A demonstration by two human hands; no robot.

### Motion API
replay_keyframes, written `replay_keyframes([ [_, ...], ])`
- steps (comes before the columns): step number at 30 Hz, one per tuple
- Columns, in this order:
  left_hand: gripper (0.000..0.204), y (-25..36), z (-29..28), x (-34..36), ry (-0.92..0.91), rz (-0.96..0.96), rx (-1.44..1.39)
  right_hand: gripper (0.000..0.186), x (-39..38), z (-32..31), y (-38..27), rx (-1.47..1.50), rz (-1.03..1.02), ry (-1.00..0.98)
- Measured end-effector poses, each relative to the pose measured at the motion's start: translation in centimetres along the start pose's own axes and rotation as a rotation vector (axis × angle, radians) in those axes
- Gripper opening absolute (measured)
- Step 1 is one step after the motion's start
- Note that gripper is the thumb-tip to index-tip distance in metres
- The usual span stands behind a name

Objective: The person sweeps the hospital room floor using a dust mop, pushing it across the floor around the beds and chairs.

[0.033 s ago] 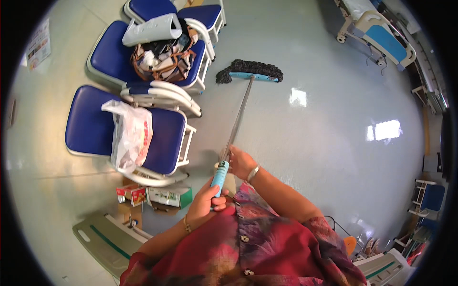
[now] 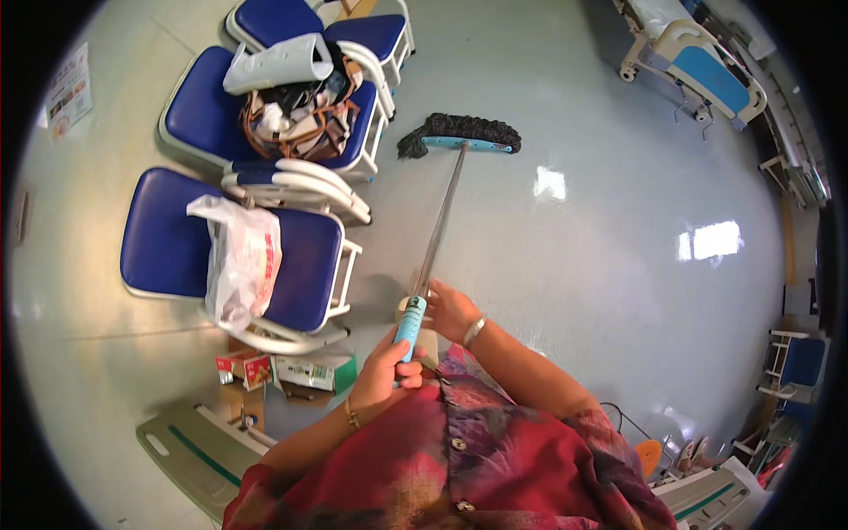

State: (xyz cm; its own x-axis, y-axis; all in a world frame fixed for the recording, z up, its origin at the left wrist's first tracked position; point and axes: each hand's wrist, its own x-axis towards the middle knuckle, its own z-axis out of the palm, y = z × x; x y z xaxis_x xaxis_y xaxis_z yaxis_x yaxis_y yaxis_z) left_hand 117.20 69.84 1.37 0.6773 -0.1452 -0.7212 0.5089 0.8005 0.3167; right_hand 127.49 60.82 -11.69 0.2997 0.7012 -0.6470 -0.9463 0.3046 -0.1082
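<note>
A dust mop (image 2: 444, 212) stretches away from me, its thin metal pole slanting to a black shaggy head (image 2: 473, 130) in a light-blue frame flat on the floor. My left hand (image 2: 386, 369) is closed round the lower end of the light-blue grip (image 2: 410, 327), close to my body. Just above that grip, my right hand (image 2: 452, 313) is loosely curled at the metal pole; some of its fingers are hidden behind the pole. The mop head lies to the right of the blue chairs.
Blue padded chairs (image 2: 163, 234) line the left side, with a white plastic bag (image 2: 243, 261) and a striped bag (image 2: 305, 132) on them. Small boxes (image 2: 305, 371) lie below. A wheeled bed (image 2: 707, 71) stands far right, a blue chair (image 2: 802, 364) at the right edge.
The view has shifted slightly. My right hand sits a little lower along the pole, nearer the blue grip. The mop head stays in almost the same spot.
</note>
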Motion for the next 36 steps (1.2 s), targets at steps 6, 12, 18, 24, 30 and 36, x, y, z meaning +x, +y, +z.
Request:
replay_keyframes([
  [6,0.018,5.7,4.0,10.4,0.006,0.009,-0.149,0.017,-0.8,-10.3,-3.1,0.310,-0.070,0.273],
  [12,0.020,16.0,8.1,22.7,0.107,-0.029,-0.208,0.023,-2.4,-19.2,-4.0,0.656,-0.348,0.825],
  [18,0.024,27.4,11.5,35.6,0.118,0.057,-0.035,0.018,-6.8,-19.7,-5.4,0.770,-0.341,1.076],
  [24,0.026,34.6,13.0,47.4,0.130,0.025,0.081,0.012,-4.8,-14.3,-7.6,0.548,-0.442,0.993],
  [30,0.020,29.4,17.2,45.3,0.109,-0.042,0.288,0.029,-3.6,-9.8,-10.6,0.327,-0.459,0.824],
  [36,0.017,12.6,13.7,28.0,0.123,-0.211,0.304,0.032,-4.9,-5.4,-13.5,0.083,-0.552,0.576],
])
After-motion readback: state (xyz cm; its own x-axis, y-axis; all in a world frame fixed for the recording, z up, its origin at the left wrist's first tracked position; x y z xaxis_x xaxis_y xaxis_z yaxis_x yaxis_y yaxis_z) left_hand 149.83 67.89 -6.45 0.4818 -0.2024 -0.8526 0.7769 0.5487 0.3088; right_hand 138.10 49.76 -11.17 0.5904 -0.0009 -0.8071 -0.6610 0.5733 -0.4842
